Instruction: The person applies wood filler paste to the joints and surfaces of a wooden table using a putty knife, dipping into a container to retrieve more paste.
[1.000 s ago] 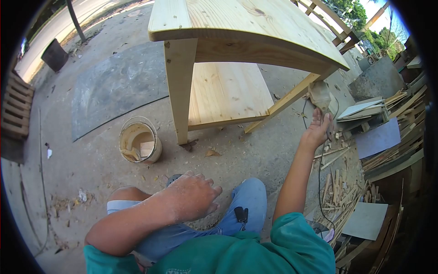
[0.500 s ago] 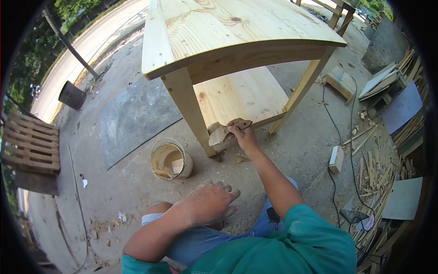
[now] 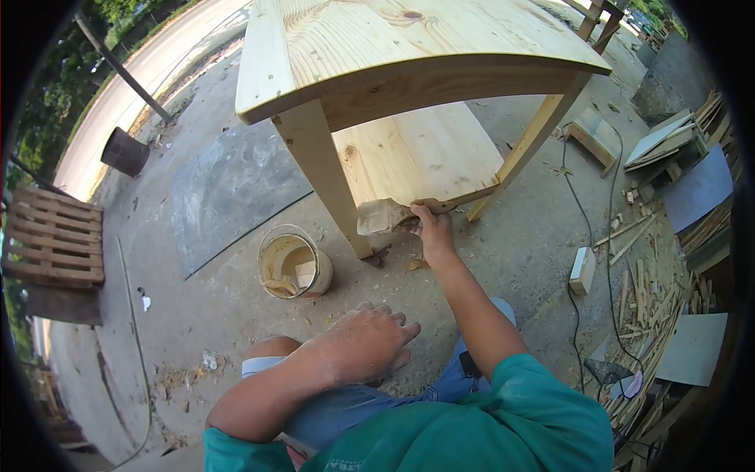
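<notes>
My right hand (image 3: 432, 228) is closed round a wide paintbrush (image 3: 383, 217), its pale bristles pointing left and its handle pointing right. The bristles are at the front edge of the lower shelf (image 3: 425, 157), beside the left front leg (image 3: 318, 169) of a bare wooden table (image 3: 425, 35); whether they touch the wood I cannot tell. My left hand (image 3: 366, 340) hangs loosely over my knee, fingers bent a little and apart, holding nothing. A bucket (image 3: 321, 277) with a wire handle and pale smears inside stands on the floor ahead of it.
A dark flat sheet (image 3: 236, 189) lies on the concrete left of the table. Farther left are a wooden pallet (image 3: 55, 236) and a dark bin (image 3: 124, 152). A white-faced block (image 3: 582, 271), a black cable (image 3: 576, 315) and heaped wood offcuts (image 3: 649, 307) lie to the right.
The brush has turned, so its long handle now shows stretching right. My right hand has shifted slightly right and its grip looks different. My left hand stays over the knee.
</notes>
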Demonstrator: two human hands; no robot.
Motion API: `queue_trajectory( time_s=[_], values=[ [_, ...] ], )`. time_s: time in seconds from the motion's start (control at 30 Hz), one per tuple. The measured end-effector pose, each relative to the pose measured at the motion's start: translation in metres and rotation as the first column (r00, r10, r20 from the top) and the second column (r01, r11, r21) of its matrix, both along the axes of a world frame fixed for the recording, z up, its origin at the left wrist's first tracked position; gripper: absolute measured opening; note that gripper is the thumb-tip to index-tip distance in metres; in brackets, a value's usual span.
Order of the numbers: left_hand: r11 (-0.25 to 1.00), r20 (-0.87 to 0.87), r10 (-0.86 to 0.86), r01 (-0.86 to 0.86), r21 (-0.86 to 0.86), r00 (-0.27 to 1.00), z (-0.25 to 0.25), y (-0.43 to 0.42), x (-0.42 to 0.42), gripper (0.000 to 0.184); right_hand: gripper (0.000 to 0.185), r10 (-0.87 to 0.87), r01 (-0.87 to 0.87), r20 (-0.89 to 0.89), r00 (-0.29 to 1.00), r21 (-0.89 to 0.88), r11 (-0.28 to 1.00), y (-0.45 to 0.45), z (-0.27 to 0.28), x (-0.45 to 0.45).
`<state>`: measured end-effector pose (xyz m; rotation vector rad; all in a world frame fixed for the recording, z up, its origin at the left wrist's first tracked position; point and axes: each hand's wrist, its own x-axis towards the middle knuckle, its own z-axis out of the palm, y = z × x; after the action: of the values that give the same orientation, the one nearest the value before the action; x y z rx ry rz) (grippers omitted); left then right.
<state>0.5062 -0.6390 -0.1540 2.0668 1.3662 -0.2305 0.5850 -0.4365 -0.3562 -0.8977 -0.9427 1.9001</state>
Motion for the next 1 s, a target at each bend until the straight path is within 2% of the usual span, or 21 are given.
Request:
queue_trajectory(
  time_s=[0.07, 0.17, 0.2, 0.27, 0.3, 0.4, 0.47, 0.57, 0.63, 0.7, 0.8, 0.83, 1.0],
  values=[
    [1.000, 0.017, 0.014, -0.014, 0.015, 1.000, -0.004, -0.003, -0.001, 0.042, 0.013, -0.013, -0.005, 0.103, 0.995, 0.171, 0.985, -0.010, -0.020, 0.024],
    [1.000, 0.002, 0.018, -0.018, -0.004, 1.000, -0.001, 0.001, -0.001, 0.037, 0.011, 0.202, -0.315, 0.281, 0.938, 0.450, 0.836, -0.032, -0.014, 0.029],
    [1.000, -0.001, 0.019, -0.019, -0.018, 1.000, 0.000, 0.004, 0.000, 0.036, 0.010, 0.226, -0.497, 0.482, 0.847, 0.562, 0.662, -0.039, -0.004, 0.024],
    [0.999, 0.023, 0.045, -0.045, -0.008, 0.999, -0.001, 0.008, 0.000, 0.034, 0.013, 0.160, -0.529, 0.504, 0.849, 0.818, 0.225, -0.033, 0.017, 0.002],
    [0.998, 0.037, 0.057, -0.057, -0.005, 0.998, -0.004, 0.008, 0.001, 0.033, 0.015, 0.137, -0.496, 0.495, 0.858, 0.868, -0.023, -0.029, 0.029, -0.009],
    [0.997, 0.051, 0.065, -0.068, 0.043, 0.997, -0.016, 0.006, 0.001, 0.034, 0.016, 0.075, -0.462, 0.476, 0.876, 0.874, -0.152, -0.015, 0.121, -0.024],
    [0.998, 0.044, 0.058, -0.060, 0.029, 0.997, -0.014, 0.006, 0.000, 0.033, 0.019, 0.038, -0.347, 0.371, 0.928, 0.896, -0.275, -0.017, 0.179, -0.022],
    [0.997, 0.079, 0.045, -0.050, 0.055, 0.996, -0.014, 0.003, 0.000, 0.032, 0.020, -0.065, -0.201, 0.191, 0.980, 0.903, -0.379, -0.023, 0.230, -0.018],
    [0.997, 0.095, 0.045, -0.051, 0.059, 0.995, -0.013, 0.001, 0.002, 0.030, 0.022, -0.123, -0.129, 0.081, 0.989, 0.881, -0.454, -0.033, 0.244, -0.014],
    [0.997, 0.092, 0.062, -0.065, 0.031, 0.994, -0.009, -0.001, 0.004, 0.027, 0.021, -0.175, -0.087, -0.018, 0.984, 0.818, -0.568, -0.039, 0.237, -0.005],
    [0.998, 0.103, 0.028, -0.033, 0.052, 0.994, -0.004, -0.005, 0.005, 0.024, 0.019, -0.294, -0.209, 0.030, 0.955, 0.773, -0.599, -0.044, 0.204, -0.006],
    [0.997, 0.102, 0.016, -0.023, 0.068, 0.995, -0.006, -0.007, 0.006, 0.023, 0.018, -0.347, -0.282, 0.081, 0.934, 0.763, -0.581, -0.044, 0.182, -0.009],
    [0.998, 0.107, -0.028, 0.021, 0.064, 0.994, -0.014, -0.009, 0.013, 0.022, 0.015, -0.289, -0.462, 0.360, 0.887, 0.710, -0.531, -0.042, 0.013, -0.015]
  ],
)
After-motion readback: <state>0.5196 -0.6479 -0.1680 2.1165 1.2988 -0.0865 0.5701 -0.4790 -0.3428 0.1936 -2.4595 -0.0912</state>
